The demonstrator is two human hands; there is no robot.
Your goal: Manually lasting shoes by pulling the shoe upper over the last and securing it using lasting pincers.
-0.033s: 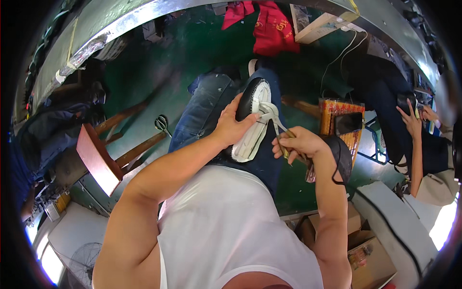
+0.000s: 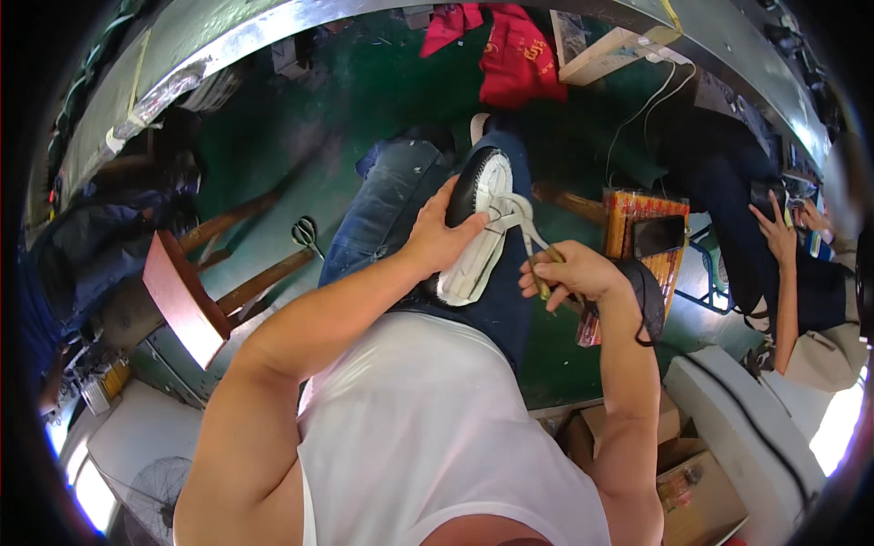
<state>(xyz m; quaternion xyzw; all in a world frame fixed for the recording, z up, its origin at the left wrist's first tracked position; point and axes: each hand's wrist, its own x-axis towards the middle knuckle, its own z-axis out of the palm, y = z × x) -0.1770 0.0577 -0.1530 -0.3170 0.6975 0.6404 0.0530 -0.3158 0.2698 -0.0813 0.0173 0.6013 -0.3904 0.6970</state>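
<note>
A black shoe upper with a white underside [image 2: 473, 268] lies bottom up across my thighs, its toe pointing away from me. My left hand [image 2: 444, 232] is closed round its left side, with the thumb over the white bottom. My right hand [image 2: 574, 275] grips the handles of metal pincers [image 2: 528, 227], right of the shoe. The curved jaws of the pincers rest at the white lining near the middle of the bottom; whether they pinch it I cannot make out.
Scissors [image 2: 305, 233] lie on the green floor beside a wooden stool [image 2: 187, 296] to the left. At the right a phone [image 2: 658, 235] rests on an orange beaded seat [image 2: 624, 218]. A red cloth [image 2: 519, 59] lies ahead. Another person's hand [image 2: 778, 232] works far right.
The pincers and my right hand have shifted very slightly to the right. My left hand and the shoe stay nearly in place.
</note>
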